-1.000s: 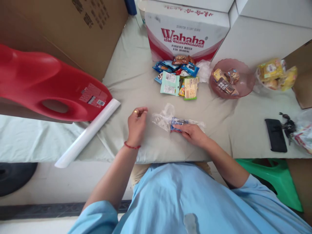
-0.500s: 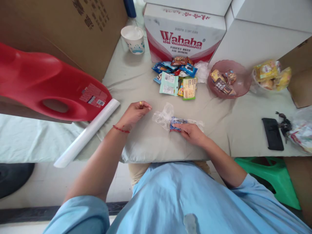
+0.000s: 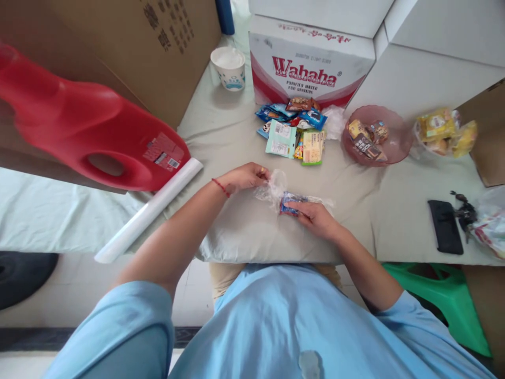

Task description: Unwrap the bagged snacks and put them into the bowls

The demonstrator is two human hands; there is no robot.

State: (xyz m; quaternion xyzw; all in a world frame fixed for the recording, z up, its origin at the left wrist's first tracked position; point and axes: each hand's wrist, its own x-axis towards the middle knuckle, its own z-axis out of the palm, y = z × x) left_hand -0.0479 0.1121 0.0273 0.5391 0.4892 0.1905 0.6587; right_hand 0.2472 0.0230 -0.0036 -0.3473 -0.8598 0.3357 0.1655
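Note:
On the cloth near the table's front lies a blue snack packet [image 3: 289, 202], with clear plastic film [image 3: 278, 184] around it and spreading out on both sides. My right hand [image 3: 315, 217] is closed on the packet, thumb and fingers at its right end. At the film's upper left edge, my left hand [image 3: 252, 176] pinches the crumpled plastic between its fingertips. Beyond the hands sits a pile of small snack packets [image 3: 282, 138] in blue, mint, brown and yellow-green.
A red jug [image 3: 98, 131] and a white film roll [image 3: 150, 210] lie to the left. Toward the back are a paper cup [image 3: 232, 79] and a Wahaha carton [image 3: 311, 63]. On the right are a pink bowl [image 3: 398, 142] with snacks, yellow packets [image 3: 437, 126] and a black phone [image 3: 445, 227].
My left hand has moved right and now grips the plastic film, which has lifted slightly. My right hand stays on the blue packet. The whole view has shifted a little.

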